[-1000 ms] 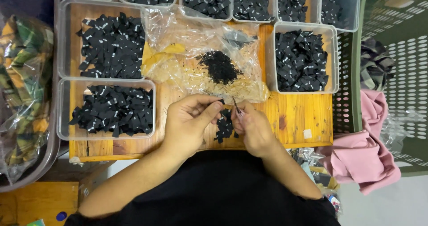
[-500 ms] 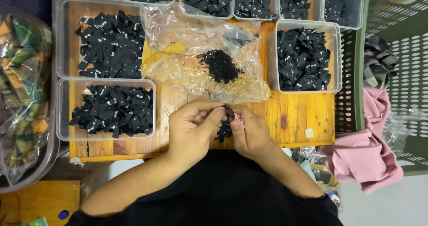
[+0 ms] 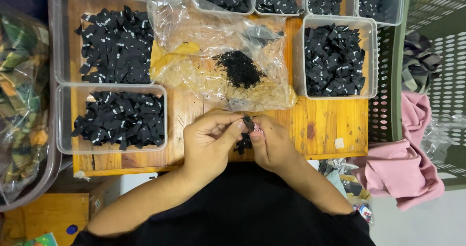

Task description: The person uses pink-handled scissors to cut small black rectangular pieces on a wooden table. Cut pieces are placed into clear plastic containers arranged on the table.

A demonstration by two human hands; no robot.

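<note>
My left hand [image 3: 211,136] and my right hand [image 3: 272,146] meet over the front edge of a wooden table [image 3: 330,124]. Between their fingertips they pinch a small black fabric label [image 3: 249,124]. A few more black labels [image 3: 242,143] hang bunched under the two hands. Just behind the hands lies a crumpled clear plastic bag [image 3: 213,76] with a heap of tiny black pieces [image 3: 239,68] on it.
Clear plastic tubs of black labels stand at front left [image 3: 119,118], back left [image 3: 114,44] and right [image 3: 335,59], with more along the far edge. A pink cloth [image 3: 403,163] and a green perforated basket [image 3: 437,56] lie right. A bagged patterned fabric [image 3: 19,95] sits left.
Both hands have stayed together at the table's front edge; the fingers have shifted slightly around the label, and the view has drifted a little.
</note>
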